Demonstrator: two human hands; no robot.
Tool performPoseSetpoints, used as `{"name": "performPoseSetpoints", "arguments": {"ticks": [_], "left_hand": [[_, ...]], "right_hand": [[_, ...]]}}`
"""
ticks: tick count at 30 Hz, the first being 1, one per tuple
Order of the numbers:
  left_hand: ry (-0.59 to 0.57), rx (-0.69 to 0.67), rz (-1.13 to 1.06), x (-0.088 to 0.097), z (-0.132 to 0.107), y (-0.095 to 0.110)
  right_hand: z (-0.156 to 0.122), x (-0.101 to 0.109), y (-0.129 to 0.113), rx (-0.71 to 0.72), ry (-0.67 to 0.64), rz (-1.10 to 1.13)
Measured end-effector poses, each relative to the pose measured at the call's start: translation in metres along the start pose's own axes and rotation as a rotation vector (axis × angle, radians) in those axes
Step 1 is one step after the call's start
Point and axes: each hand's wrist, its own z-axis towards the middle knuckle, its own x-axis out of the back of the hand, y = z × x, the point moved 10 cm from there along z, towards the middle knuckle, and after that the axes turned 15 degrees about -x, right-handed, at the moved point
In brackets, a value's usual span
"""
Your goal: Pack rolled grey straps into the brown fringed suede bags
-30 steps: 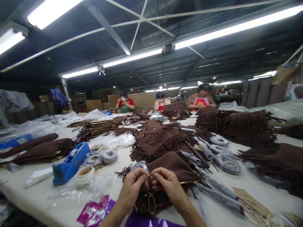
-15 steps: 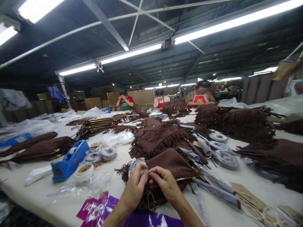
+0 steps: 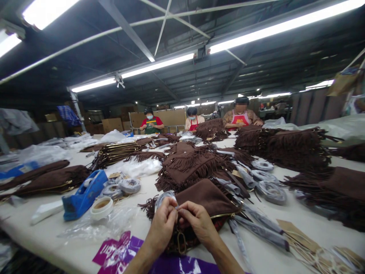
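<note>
Purple film point(image 3: 185, 265) is lying on the worktop point(image 3: 42, 243) at the near edge, and magenta film point(image 3: 112, 249) with white lettering is lying at its left. An oval metal clasp point(image 3: 181, 242) is hanging just below the hands, in front of the bag point(image 3: 207, 195). The left hand point(image 3: 163, 220) and right hand point(image 3: 199, 220) are meeting at the bag's front left. The fingers of both hands are pinching the strap point(image 3: 165, 195) tip to tip; the exact pinch point is hidden. The strap's coil, in grey wrapping, is resting behind the left hand. The brown bag is lying beyond the hands, its gold zip facing near and right.

To the left, a tape roll point(image 3: 101, 207) is resting flat beside a blue dispenser point(image 3: 84, 196). To the right, wrapped straps point(image 3: 264, 232) are pointing toward tan tags point(image 3: 299, 235) with pale strings.

Directly behind the bag, fringed brown bags point(image 3: 189, 167) are lying in a heap. Grey coils point(image 3: 270, 192) are lying to the right of the heap, and a taller stack point(image 3: 285, 148) is standing farther back. At the far side, three people point(image 3: 241, 118) are sitting or standing in aprons beneath lit tubes point(image 3: 159, 64).
</note>
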Motion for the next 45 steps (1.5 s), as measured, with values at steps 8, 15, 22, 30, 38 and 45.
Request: {"name": "performPoseSetpoints", "arguments": {"ticks": [8,15,22,30,38,45], "left_hand": [[-0.011,0.010,0.036,-0.002,-0.004,-0.002],[0.025,-0.004,0.094,-0.003,-0.001,0.000],[-0.011,0.027,0.062,-0.007,0.001,-0.003],[-0.008,-0.011,0.444,0.055,-0.007,0.033],[-0.295,-0.041,0.770,0.000,-0.042,0.024],[-0.480,-0.121,0.989,-0.010,-0.027,0.015]], "right_hand": [[-0.013,-0.003,-0.025,0.246,0.096,-0.382],[-0.020,-0.004,-0.031,0.377,0.190,-0.533],[-0.021,-0.011,-0.027,0.450,0.204,-0.595],[0.001,0.015,-0.050,0.148,0.411,-0.779],[0.061,-0.041,-0.044,-0.031,0.261,-0.860],[0.019,0.024,-0.060,0.008,0.158,-0.634]]}}
